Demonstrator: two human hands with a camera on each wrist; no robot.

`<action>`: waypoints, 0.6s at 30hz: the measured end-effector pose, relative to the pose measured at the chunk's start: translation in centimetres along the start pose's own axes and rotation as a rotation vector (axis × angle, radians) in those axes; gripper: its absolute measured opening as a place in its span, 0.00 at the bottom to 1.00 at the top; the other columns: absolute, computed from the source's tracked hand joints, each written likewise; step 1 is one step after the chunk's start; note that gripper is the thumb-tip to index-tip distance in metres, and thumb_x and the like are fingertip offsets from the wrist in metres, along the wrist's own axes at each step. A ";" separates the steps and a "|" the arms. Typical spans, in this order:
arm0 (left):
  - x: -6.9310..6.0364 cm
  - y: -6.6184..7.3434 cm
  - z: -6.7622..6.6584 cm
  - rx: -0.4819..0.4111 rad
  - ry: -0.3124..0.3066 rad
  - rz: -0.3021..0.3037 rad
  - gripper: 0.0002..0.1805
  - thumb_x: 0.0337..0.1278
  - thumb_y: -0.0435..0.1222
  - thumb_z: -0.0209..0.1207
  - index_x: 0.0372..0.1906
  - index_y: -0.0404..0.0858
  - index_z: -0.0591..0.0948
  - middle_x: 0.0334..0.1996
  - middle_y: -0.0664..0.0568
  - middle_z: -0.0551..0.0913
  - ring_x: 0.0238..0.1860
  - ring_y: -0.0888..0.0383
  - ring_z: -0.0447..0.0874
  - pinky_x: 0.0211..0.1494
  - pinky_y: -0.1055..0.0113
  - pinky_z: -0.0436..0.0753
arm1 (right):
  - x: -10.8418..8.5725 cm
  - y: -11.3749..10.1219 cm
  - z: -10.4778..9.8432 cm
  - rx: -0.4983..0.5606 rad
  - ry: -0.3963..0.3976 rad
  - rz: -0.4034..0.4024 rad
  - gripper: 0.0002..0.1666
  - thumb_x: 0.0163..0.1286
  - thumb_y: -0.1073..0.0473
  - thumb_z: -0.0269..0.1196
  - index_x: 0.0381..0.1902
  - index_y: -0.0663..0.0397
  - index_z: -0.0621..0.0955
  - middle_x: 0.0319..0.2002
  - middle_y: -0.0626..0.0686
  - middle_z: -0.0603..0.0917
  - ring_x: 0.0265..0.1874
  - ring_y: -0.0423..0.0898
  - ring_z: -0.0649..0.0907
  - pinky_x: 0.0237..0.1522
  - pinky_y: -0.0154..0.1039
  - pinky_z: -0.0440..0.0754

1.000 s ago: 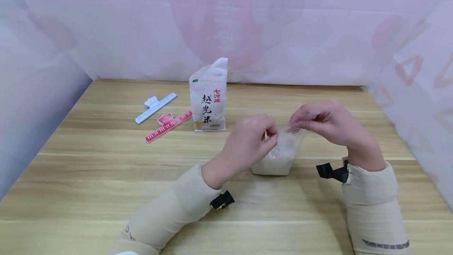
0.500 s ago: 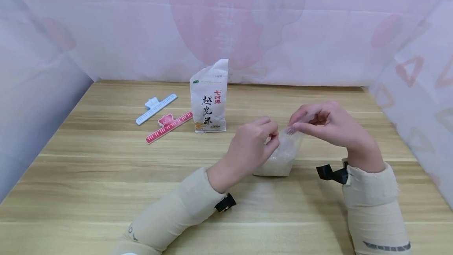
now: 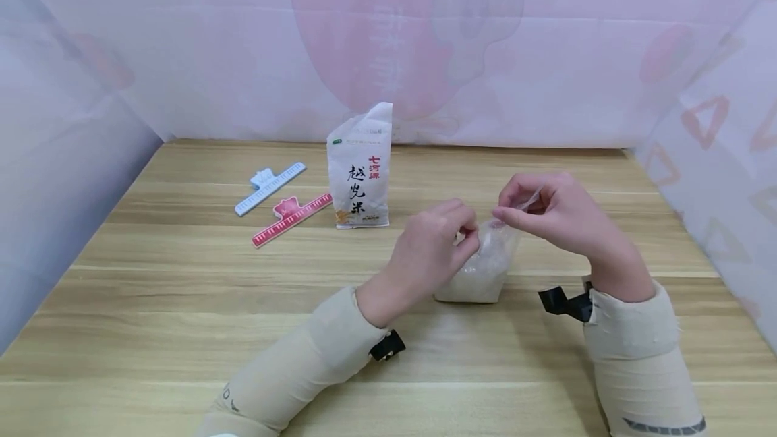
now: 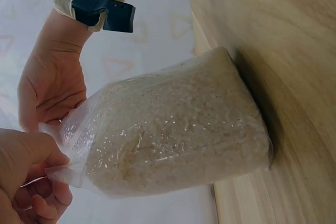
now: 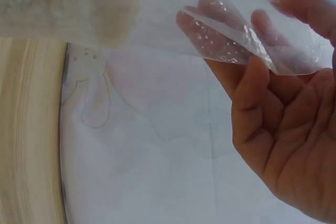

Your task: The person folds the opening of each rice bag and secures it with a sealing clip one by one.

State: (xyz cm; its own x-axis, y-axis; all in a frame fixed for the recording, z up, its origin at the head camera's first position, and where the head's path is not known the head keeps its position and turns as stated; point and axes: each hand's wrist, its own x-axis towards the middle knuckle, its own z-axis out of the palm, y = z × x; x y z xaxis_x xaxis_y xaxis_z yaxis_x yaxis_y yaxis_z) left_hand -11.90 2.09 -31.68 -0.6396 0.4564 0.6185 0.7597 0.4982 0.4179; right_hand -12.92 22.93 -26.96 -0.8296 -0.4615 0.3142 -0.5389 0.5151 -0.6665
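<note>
A clear plastic bag of rice (image 3: 479, 278) stands on the wooden table, its base flat on the wood. My left hand (image 3: 427, 251) pinches the left side of the bag's top edge between thumb and fingers. At the right side of the top, my right hand (image 3: 558, 214) grips the film. In the left wrist view the bag (image 4: 173, 129) shows rice grains and creased film near both hands. The right wrist view shows clear film (image 5: 236, 35) lying over some fingers of my right hand (image 5: 289, 114).
A white paper rice packet (image 3: 361, 174) stands upright behind and left of the bag. To its left lie a blue clip (image 3: 270, 187) and a red clip (image 3: 291, 219) with long ruler-like bars. Patterned pale cloth (image 3: 546, 73) rises behind the table (image 3: 182, 315).
My left hand has shifted slightly right, still pinching the bag. The fingers of my right hand have moved a little on the film. The packet and clips keep their places.
</note>
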 end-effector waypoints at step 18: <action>0.1 -1.2 -0.8 -0.040 -0.155 0.000 0.08 0.54 0.26 0.63 0.26 0.40 0.77 0.25 0.54 0.80 0.28 0.63 0.77 0.33 0.77 0.76 | -0.4 0.4 -1.0 0.026 -0.109 0.042 0.09 0.65 0.69 0.66 0.42 0.56 0.86 0.36 0.50 0.86 0.20 0.38 0.75 0.22 0.31 0.74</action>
State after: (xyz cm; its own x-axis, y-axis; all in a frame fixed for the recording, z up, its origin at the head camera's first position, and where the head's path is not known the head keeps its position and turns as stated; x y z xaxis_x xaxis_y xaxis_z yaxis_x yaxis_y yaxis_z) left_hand -12.74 0.95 -31.57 -0.6479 0.5659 0.5098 0.7616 0.4700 0.4462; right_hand -12.95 24.08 -26.69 -0.8296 -0.5168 0.2113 -0.4992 0.5173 -0.6951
